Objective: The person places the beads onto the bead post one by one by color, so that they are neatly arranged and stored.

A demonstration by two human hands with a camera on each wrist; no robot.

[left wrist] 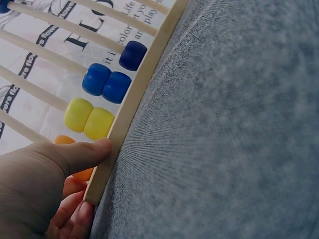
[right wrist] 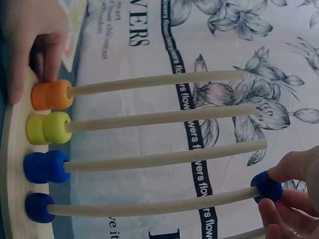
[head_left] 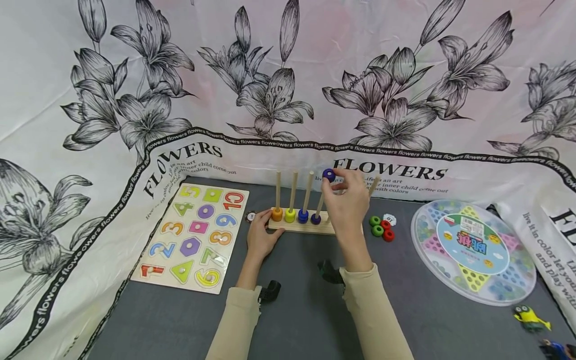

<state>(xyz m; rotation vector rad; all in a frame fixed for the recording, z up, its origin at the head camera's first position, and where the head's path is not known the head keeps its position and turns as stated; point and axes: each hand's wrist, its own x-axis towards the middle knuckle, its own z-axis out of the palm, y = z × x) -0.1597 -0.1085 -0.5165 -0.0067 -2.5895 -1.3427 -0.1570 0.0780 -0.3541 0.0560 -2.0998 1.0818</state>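
Note:
My left hand [head_left: 262,237] grips the left end of a wooden peg stand [head_left: 301,226], its thumb along the front edge. Orange beads [right wrist: 52,95], yellow beads [right wrist: 49,128] and blue beads [right wrist: 47,167] sit in pairs at the foot of the first three pegs. A single dark blue bead [right wrist: 40,207] rests at the bottom of the fourth peg. Between thumb and fingers, my right hand [head_left: 348,200] pinches another dark blue bead [right wrist: 267,186] at that peg's top end. The right hand hides part of the remaining pegs in the head view.
Green beads [head_left: 377,230] and red beads [head_left: 388,235] lie right of the stand. A number and shape puzzle board [head_left: 198,240] is at the left. On the right are a round Chinese checkers box [head_left: 472,245] and a yellow toy figure [head_left: 531,318].

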